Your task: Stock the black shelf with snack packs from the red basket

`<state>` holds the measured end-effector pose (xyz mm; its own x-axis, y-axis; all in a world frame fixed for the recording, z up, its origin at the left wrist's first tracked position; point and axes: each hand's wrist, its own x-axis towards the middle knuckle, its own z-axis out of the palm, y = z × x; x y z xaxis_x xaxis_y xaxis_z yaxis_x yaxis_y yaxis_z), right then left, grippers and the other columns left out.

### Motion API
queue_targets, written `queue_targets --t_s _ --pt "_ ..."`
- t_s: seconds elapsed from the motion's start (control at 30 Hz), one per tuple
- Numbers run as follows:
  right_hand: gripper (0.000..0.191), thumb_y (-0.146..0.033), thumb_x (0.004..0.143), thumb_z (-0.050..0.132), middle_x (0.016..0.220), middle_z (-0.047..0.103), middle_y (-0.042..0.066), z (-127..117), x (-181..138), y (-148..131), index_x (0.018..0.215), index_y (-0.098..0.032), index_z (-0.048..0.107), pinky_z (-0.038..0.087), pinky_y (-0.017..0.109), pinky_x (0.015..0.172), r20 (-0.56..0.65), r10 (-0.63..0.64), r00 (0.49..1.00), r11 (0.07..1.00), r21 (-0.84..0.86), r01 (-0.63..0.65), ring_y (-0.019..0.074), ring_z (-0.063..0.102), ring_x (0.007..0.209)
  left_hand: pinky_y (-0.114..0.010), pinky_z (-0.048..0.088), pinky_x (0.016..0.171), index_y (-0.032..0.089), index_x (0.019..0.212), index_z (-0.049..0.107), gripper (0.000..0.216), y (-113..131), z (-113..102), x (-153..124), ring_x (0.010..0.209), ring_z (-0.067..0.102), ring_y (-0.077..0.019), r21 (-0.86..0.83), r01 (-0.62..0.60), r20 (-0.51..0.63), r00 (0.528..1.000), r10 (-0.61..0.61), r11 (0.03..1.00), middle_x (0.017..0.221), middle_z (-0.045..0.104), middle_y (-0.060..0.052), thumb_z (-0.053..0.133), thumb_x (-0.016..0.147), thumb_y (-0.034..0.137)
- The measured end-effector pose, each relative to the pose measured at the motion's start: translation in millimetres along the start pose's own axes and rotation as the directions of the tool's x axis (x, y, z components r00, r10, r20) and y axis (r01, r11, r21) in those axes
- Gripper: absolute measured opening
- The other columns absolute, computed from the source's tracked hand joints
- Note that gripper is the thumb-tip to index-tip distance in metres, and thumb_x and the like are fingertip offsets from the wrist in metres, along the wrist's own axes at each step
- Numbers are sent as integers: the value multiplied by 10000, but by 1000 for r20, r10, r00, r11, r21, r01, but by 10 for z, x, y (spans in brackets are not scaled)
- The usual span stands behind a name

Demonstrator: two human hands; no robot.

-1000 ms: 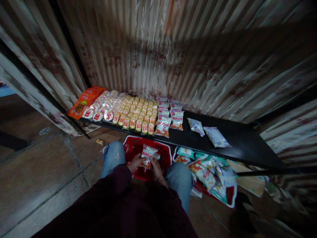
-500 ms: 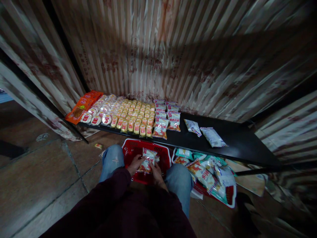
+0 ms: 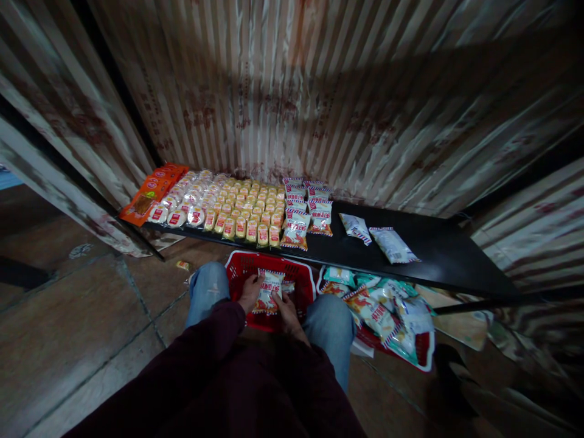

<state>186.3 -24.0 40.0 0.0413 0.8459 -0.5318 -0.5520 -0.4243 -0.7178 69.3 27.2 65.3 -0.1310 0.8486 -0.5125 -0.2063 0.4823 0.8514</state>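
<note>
Between my knees, over a red basket (image 3: 237, 267) with a white rim, I hold a white and orange snack bag (image 3: 269, 293) with a striped edge and red lettering. My left hand (image 3: 249, 293) grips its left side. On the lower right side, my right hand (image 3: 286, 310) is closed with the thumb across the front. Another bag (image 3: 289, 288) lies partly hidden behind it in the basket. Similar snack bags (image 3: 295, 229) stand in two columns on the black shelf (image 3: 438, 249) ahead.
Rows of small yellow packs (image 3: 250, 213), white round packs (image 3: 177, 216) and orange bags (image 3: 150, 196) fill the shelf's left. Two bags (image 3: 392, 244) lie to the right. A second red basket (image 3: 424, 359) holds several bags. A striped curtain (image 3: 283, 91) hangs behind.
My left hand has shifted from the front of the bag to its left edge, uncovering more of the lettering. The bag stays between both hands; the view has tilted slightly.
</note>
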Motion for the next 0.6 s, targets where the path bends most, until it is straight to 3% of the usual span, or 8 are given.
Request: queue_targets --t_s 0.2,0.4,0.6 --pt "589 -452 588 808 919 760 62 80 -116 -66 1102 -206 657 557 398 770 17 -14 1000 1000 16 14 300 701 920 -234 415 510 172 756 572 403 5 4 10 515 538 -117 13 7 -4 1000 -7 1000 599 587 10 671 671 553" --pt "547 -481 614 778 887 759 74 77 -142 -91 1065 -187 681 556 407 770 14 2 1000 1000 14 -2 309 699 920 -238 439 534 170 757 577 365 -35 6 63 554 571 -134 95 -9 -38 999 12 995 616 603 -3 622 734 532" --pt "521 -458 566 792 872 758 77 23 -71 -36 993 -186 668 557 400 743 -92 18 996 1000 16 -16 304 703 882 -290 485 735 150 893 640 241 -106 -39 116 799 648 -197 297 -45 -66 996 67 954 840 701 -86 672 755 345"
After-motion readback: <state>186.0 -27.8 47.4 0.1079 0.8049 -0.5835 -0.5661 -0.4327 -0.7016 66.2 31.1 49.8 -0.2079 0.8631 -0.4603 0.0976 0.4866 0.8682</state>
